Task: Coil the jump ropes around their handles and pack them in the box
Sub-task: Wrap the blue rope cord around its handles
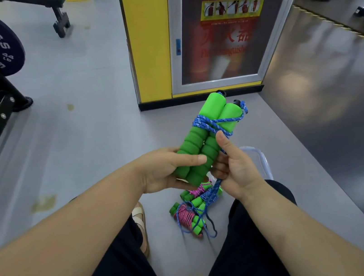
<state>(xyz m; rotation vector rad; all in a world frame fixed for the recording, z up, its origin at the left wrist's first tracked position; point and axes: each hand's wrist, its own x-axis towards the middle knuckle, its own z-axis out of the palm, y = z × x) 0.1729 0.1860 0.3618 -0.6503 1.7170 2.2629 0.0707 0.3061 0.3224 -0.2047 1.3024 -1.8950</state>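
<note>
Left hand [164, 169] grips the paired green handles [202, 139], held above the lap; right hand [238, 169] pinches the blue rope [207, 122], partly wound round their upper end. Coiled pink ropes [188, 215] lie on the floor [83, 153] beside a clear box [263, 160]

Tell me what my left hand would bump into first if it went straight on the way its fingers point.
Your left hand points rightward across the green handles it holds; going straight on, its fingers would likely first meet your right hand, which grips the blue rope, though depth is unclear.
</note>
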